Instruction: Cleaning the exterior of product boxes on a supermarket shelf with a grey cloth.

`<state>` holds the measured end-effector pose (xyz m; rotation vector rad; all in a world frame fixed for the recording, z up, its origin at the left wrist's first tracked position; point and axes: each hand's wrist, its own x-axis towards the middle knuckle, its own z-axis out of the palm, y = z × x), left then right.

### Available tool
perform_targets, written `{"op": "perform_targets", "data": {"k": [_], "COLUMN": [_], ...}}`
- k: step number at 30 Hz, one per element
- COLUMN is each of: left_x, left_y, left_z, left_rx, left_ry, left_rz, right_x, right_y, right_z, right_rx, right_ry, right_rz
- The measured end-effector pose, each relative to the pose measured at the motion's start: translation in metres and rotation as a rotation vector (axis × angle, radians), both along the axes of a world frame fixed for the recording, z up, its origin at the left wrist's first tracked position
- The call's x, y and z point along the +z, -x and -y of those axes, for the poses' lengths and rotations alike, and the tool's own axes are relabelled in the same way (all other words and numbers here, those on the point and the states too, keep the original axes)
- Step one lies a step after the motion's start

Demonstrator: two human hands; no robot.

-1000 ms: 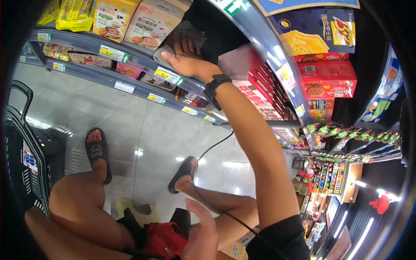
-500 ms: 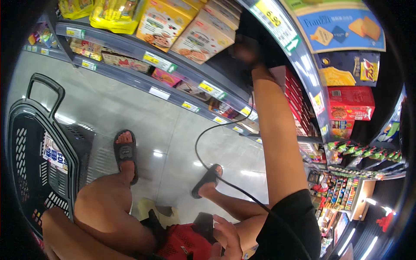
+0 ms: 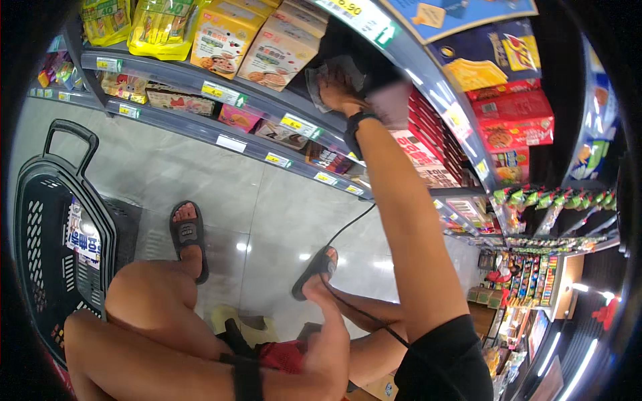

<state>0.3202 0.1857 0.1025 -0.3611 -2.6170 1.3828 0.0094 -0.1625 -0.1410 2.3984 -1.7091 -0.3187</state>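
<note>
My right arm reaches into a dark gap on the shelf, between cookie boxes [image 3: 279,50] and a red slatted rack [image 3: 435,127]. My right hand [image 3: 340,92], with a dark band at its wrist, is at a clear plastic piece [image 3: 314,90] in that gap. Its fingers are dark, and whether they grip the plastic is unclear. Over my lap, my left hand [image 3: 328,337] is raised and smeared by motion, its fingers stretched toward the shelf, with nothing visible in them. A black cable [image 3: 361,311] passes close beside it.
A black shopping basket [image 3: 63,247] with a raised handle [image 3: 70,127] stands at my left. Yellow snack bags [image 3: 160,27] sit at the far left of the shelf. On the right are a red biscuit box [image 3: 511,117] and a dark blue pack [image 3: 485,57].
My right hand has shifted left within the shelf gap, where clear plastic now shows. My left hand has risen from the lower edge toward the shelf. The view has moved slightly.
</note>
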Motion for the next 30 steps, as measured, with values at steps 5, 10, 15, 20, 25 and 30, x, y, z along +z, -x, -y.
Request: {"op": "perform_targets", "data": {"k": [5,10,15,20,25,30], "left_x": [-0.029,0.016,0.046,-0.04,-0.091,-0.105], "left_y": [0.089,0.062,0.021,0.098,0.143,0.124], "left_z": [-0.074,-0.029,-0.026,-0.069,-0.078,-0.077], "left_rx": [0.833,0.454,0.035,0.441,0.836,0.768], "left_ry": [-0.54,-0.187,0.172,-0.417,-0.862,-1.093], "left_rz": [0.651,0.483,0.338,0.477,0.63,0.171], "right_x": [0.028,0.023,0.064,0.107,0.181,0.184], "right_y": [-0.05,-0.038,-0.061,0.046,0.021,0.067], "right_z": [-0.056,-0.065,-0.091,-0.051,-0.198,-0.303], "right_rx": [-0.298,-0.332,-0.273,-0.394,-0.467,-0.183], "right_ry": [-0.069,0.098,-0.068,-0.277,-0.628,-1.117], "right_rz": [0.358,0.209,0.097,0.449,1.829,2.581]}}
